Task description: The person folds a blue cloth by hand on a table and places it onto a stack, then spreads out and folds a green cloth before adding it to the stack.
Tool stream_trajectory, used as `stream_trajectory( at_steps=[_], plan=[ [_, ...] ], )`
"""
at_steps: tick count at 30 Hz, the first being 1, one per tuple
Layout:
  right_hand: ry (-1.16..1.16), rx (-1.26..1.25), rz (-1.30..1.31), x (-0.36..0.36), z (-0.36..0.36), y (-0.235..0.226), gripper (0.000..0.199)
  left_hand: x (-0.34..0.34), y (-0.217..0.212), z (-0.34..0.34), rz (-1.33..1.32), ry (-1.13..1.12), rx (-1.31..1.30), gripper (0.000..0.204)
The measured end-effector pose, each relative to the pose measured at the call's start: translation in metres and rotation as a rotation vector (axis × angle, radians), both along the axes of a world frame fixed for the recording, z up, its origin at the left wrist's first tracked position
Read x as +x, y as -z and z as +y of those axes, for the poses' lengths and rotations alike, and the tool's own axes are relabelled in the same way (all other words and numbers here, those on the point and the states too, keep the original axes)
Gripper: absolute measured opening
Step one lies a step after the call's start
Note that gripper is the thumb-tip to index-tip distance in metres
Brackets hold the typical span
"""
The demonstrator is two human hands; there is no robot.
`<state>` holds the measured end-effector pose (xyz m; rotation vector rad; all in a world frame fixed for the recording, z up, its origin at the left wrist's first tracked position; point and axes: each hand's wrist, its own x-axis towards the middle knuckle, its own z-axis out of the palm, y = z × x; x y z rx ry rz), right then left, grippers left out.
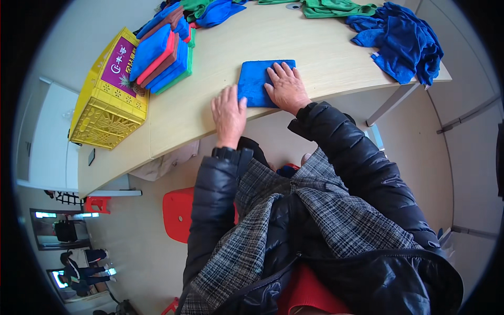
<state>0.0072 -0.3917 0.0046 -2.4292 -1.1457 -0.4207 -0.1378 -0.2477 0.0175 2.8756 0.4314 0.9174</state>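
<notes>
A folded blue cloth (253,84) lies flat near the front edge of the table. My right hand (287,86) rests on its right side, palm down with the fingers stretched out. At its left edge is my left hand (229,114), fingers extended and holding nothing; whether the fingertips touch the cloth I cannot tell. To the left stands a stack of folded cloths (167,60) in blue, red, brown and green. A heap of crumpled dark blue cloths (401,42) lies at the right end of the table.
The pale wooden table (210,68) spans the view. A yellow plastic crate (110,100) stands at its left, beside the stack. Green cloths (336,8) lie along the far side. Below are a red stool (177,215) and a table leg (386,105). People (86,268) are far left.
</notes>
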Motion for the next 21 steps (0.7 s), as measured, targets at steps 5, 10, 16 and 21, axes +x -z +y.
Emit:
stream_trajectory(
  at_steps=[5, 10, 16, 21],
  plan=[
    [0.021, 0.007, -0.040, -0.007, -0.002, -0.004, 0.056, -0.006, -0.009, -0.017, -0.013, 0.163, 0.081, 0.044],
    [-0.002, -0.012, -0.035, -0.027, -0.010, -0.015, 0.054, 0.016, -0.007, 0.025, 0.005, 0.173, 0.219, 0.037],
    [-0.209, -0.114, 0.089, -0.055, -0.013, -0.047, 0.043, 0.029, -0.010, 0.069, -0.033, -0.020, 0.168, 0.030],
    [-0.277, 0.150, -0.081, -0.016, 0.017, -0.040, 0.047, 0.045, 0.010, 0.031, 0.133, 0.050, -0.017, 0.043]
  ],
)
